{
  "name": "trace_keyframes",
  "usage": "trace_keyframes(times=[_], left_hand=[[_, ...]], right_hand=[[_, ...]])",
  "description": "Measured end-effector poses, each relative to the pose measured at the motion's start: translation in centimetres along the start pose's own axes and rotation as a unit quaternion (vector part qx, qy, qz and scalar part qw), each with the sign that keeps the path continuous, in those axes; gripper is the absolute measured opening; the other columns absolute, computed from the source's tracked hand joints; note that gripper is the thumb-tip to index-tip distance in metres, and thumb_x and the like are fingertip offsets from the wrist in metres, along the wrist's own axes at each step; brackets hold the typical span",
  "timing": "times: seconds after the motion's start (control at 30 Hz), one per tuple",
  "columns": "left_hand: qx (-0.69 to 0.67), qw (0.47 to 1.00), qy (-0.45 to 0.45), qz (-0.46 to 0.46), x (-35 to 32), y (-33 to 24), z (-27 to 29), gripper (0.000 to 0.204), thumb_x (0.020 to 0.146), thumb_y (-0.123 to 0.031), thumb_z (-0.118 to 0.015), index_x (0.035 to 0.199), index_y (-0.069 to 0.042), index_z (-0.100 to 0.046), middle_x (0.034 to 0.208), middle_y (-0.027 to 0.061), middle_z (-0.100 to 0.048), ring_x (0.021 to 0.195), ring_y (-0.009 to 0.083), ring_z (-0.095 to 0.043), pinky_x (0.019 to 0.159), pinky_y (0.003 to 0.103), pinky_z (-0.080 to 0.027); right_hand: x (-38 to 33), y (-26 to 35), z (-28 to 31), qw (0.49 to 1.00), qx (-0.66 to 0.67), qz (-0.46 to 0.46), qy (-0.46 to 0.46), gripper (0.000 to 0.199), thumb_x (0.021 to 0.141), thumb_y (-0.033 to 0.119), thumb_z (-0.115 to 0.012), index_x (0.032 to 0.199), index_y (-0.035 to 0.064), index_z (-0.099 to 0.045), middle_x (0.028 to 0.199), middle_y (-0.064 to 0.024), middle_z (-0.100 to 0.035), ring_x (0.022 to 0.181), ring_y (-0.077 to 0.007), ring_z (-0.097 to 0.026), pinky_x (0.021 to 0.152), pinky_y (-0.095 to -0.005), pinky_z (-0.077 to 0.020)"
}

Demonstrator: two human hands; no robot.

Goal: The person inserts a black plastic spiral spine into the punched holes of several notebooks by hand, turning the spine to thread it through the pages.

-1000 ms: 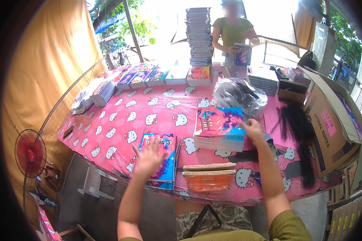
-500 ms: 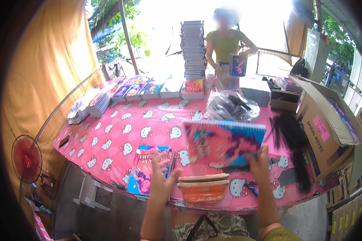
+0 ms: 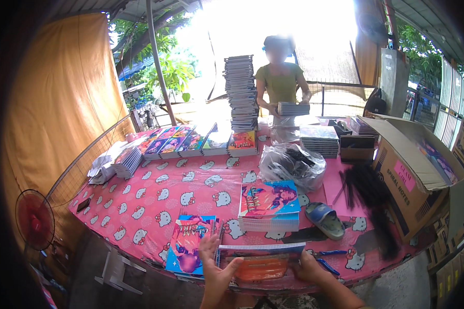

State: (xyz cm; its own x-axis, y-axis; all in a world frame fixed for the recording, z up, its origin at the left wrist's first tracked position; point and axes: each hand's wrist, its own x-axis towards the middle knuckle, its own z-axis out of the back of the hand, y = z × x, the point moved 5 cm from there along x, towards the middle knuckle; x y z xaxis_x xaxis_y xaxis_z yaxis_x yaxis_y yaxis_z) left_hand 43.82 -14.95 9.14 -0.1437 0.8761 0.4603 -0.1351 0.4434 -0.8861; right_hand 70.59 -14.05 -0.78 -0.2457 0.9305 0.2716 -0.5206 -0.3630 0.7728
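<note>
My right hand [image 3: 310,266] grips the right end of a spiral notebook [image 3: 263,248] that I see almost edge-on near the table's front edge. At its other end my left hand [image 3: 216,265] is open, fingers spread and thumb beside the notebook; whether it touches is unclear. Just below the notebook lies an orange wrapped block [image 3: 261,269], partly covered. A low pile of blue and pink notebooks [image 3: 188,244] sits by my left fingers. Farther in stands a neat stack of spiral notebooks [image 3: 269,206] with a colourful cover on top.
Blue-handled pliers [image 3: 327,265] and a slipper [image 3: 325,220] lie to the right. Black binding coils [image 3: 368,185] spread beside an open carton [image 3: 412,180]. A plastic bag [image 3: 292,167], a tall notebook stack [image 3: 241,92] and a co-worker [image 3: 281,85] holding notebooks are across the table.
The notebook in my right hand has come down and toward me, turning edge-on. The stack behind it now shows. My left hand has lowered. The co-worker now holds several notebooks.
</note>
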Motion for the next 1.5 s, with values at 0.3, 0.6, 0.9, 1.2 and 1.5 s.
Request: trace_keyframes(times=[0.3, 0.6, 0.9, 1.2, 1.5], left_hand=[[-0.052, 0.987, 0.042, 0.148, -2.1, 6.6, -0.6, 0.104, 0.07, -0.012, -0.085, 0.148, -0.005, -0.017, 0.143, 0.0142, -0.034, 0.132, 0.025, -0.035, 0.112, 0.042, -0.025], [0.22, 0.949, 0.03, -0.223, -1.2, -4.5, -4.9, 0.071, 0.082, -0.02, -0.072, 0.144, -0.01, -0.039, 0.155, 0.0222, -0.014, 0.143, 0.0392, -0.014, 0.113, 0.056, -0.009], [0.411, 0.845, 0.257, -0.226, -1.2, -3.5, -11.2, 0.049, 0.087, -0.03, -0.065, 0.132, -0.014, -0.055, 0.137, 0.0109, -0.048, 0.127, 0.0269, -0.044, 0.112, 0.057, -0.008], [0.218, 0.939, 0.122, -0.238, 0.4, -4.4, -10.9, 0.015, 0.076, -0.017, -0.077, 0.089, -0.011, -0.074, 0.09, 0.0011, -0.069, 0.085, 0.0158, -0.062, 0.089, 0.036, -0.033], [0.221, 0.936, 0.123, -0.245, 0.2, -4.3, -10.9, 0.016, 0.076, -0.017, -0.076, 0.089, -0.011, -0.072, 0.083, -0.0005, -0.068, 0.075, 0.0152, -0.059, 0.083, 0.033, -0.034]], right_hand=[[-1.0, 4.5, 0.7, 0.981, 0.056, -0.133, 0.129, 0.102, 0.077, 0.024, -0.08, 0.147, -0.0053, -0.011, 0.139, -0.0281, -0.037, 0.129, -0.0351, -0.041, 0.109, -0.0377, -0.0323], [-2.8, -10.1, 24.2, 0.808, -0.459, -0.225, -0.292, 0.028, 0.075, 0.022, -0.077, 0.092, 0.0041, -0.066, 0.095, -0.013, -0.063, 0.094, -0.0316, -0.061, 0.081, -0.044, -0.0497], [-1.6, -7.7, 23.1, 0.867, -0.376, -0.075, -0.318, 0.023, 0.075, -0.004, -0.067, 0.097, 0.0001, -0.063, 0.092, -0.0157, -0.058, 0.08, -0.0313, -0.062, 0.072, -0.0404, -0.0504], [0.1, 8.2, 10.9, 0.98, -0.046, 0.115, -0.153, 0.031, 0.072, 0.0, -0.077, 0.102, 0.0066, -0.073, 0.088, -0.0083, -0.065, 0.075, -0.0169, -0.064, 0.065, -0.0288, -0.052], [2.0, 9.2, 10.7, 0.992, 0.039, 0.109, -0.058, 0.018, 0.078, 0.004, -0.074, 0.096, 0.0051, -0.072, 0.084, -0.007, -0.063, 0.073, -0.0159, -0.062, 0.061, -0.0292, -0.0498]])
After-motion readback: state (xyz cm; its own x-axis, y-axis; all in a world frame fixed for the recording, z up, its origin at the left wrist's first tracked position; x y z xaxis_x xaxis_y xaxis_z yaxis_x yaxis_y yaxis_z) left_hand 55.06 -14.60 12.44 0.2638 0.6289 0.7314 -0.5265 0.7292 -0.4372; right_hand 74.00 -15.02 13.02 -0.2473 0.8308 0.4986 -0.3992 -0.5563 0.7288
